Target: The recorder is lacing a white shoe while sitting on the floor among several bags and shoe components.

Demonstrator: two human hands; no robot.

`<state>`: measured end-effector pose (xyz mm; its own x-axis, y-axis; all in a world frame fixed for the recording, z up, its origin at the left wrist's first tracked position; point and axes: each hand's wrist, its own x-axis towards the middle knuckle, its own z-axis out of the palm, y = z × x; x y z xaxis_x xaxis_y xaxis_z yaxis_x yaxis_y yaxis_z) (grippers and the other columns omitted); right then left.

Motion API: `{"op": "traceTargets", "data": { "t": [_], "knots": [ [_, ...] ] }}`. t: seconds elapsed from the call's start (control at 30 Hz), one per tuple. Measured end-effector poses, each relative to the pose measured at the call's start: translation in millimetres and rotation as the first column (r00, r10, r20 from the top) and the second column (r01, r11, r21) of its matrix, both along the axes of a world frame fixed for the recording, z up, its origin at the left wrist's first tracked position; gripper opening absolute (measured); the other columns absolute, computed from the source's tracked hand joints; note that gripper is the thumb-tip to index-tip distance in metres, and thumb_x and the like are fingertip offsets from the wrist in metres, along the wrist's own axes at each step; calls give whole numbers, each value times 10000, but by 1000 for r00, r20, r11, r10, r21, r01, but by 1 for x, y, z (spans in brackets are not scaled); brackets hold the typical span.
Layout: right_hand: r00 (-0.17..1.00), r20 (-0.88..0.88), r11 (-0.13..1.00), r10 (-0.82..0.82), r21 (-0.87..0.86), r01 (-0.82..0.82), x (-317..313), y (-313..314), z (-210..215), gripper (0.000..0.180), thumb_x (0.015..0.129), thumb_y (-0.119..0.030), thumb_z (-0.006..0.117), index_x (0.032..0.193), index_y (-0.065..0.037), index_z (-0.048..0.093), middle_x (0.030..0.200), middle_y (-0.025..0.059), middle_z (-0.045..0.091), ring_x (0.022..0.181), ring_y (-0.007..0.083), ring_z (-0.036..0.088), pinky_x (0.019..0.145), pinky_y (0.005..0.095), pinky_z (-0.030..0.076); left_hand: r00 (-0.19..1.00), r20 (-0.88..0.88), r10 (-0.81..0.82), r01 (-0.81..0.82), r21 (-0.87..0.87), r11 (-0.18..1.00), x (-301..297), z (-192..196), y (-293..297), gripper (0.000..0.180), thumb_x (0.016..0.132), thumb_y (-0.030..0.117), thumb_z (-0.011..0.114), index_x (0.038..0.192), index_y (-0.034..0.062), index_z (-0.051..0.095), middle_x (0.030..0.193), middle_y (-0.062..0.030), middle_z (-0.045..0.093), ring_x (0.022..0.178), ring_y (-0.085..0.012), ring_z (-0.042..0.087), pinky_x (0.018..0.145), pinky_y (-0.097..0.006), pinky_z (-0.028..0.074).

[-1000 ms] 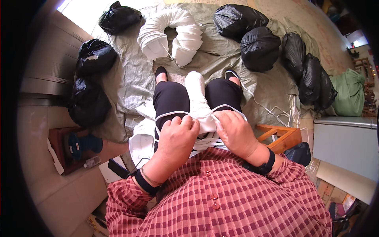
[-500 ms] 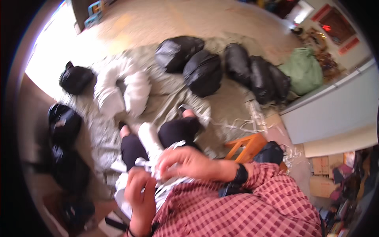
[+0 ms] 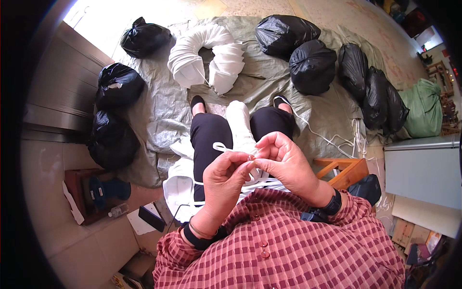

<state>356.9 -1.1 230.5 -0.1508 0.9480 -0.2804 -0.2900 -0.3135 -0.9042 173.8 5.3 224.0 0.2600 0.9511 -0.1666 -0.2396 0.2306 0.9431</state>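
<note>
In front of my lap my left hand [image 3: 226, 176] and my right hand [image 3: 288, 166] meet, thumbs and forefingers pinched together at the tips. Between them is a small bit of what looks like white cord, mostly covered by the fingers. A loop of the white cord [image 3: 221, 146] sticks out beside my left fingers. Below my hands, more white cords lie across my lap. A long stack of nested white cup-like pieces [image 3: 238, 118] lies between my legs, pointing away. Loose white pieces [image 3: 179, 182] sit by my left thigh.
A curved white stack [image 3: 226, 60] rests on a grey tarp [image 3: 262, 103]. Several black bags [image 3: 313, 67] surround it, with a green sack [image 3: 423, 108] at far right. An orange wooden stool [image 3: 349, 172] stands right; a phone [image 3: 152, 218] and bottle [image 3: 118, 210] are left.
The view has swung, so the tarp and bags sit differently in the picture. My hands, apart and blurred before, now meet at the fingertips.
</note>
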Motion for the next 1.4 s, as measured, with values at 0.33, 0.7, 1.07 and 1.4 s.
{"op": "traceTargets", "data": {
  "t": [0.33, 0.7, 1.07, 1.4],
  "knots": [
    [589, 808, 734, -20, 412, -540, 27, 27, -33, 903, 771, -255, 863, 1519, -54, 400, 1472, 214, 491, 1413, 397, 429, 1200, 461, 329, 984, -57, -167, 168, 19, 986, -55, 61, -20, 41, 1026, -5, 514, 1013, 26, 537, 735, -99, 669, 604, -113, 607, 532, -226, 441],
    [697, 710, 530, 100, 555, -641, -3, -1, -18, 370, 838, -69, 744, 1199, -79, 664, 1185, 111, 681, 1121, 327, 641, 992, 415, 505, 828, -256, -499, 528, 654, 542, -94, 199, -5, 218, 837, -6, 803, 1034, -13, 709, 1004, -133, 733, 847, -276, 725, 696, -365, 611],
    [731, 636, 613, 248, 481, -627, 10, -22, -17, 99, 939, -88, 660, 985, -1, 648, 925, 152, 628, 883, 361, 638, 806, 429, 521, 460, -875, 151, 503, 397, 768, -15, 2, 23, 203, 894, 119, 709, 1081, 50, 670, 915, -144, 680, 834, -373, 676, 710, -432, 540],
    [633, 762, 498, 136, 500, -709, 16, -25, -19, 132, 864, -99, 692, 968, -29, 652, 952, 105, 644, 904, 307, 655, 814, 416, 537, 372, -900, 226, 625, 423, 656, -11, -21, 21, 122, 870, 102, 712, 973, 68, 657, 816, -100, 634, 730, -283, 656, 634, -383, 519]
  ]
}}
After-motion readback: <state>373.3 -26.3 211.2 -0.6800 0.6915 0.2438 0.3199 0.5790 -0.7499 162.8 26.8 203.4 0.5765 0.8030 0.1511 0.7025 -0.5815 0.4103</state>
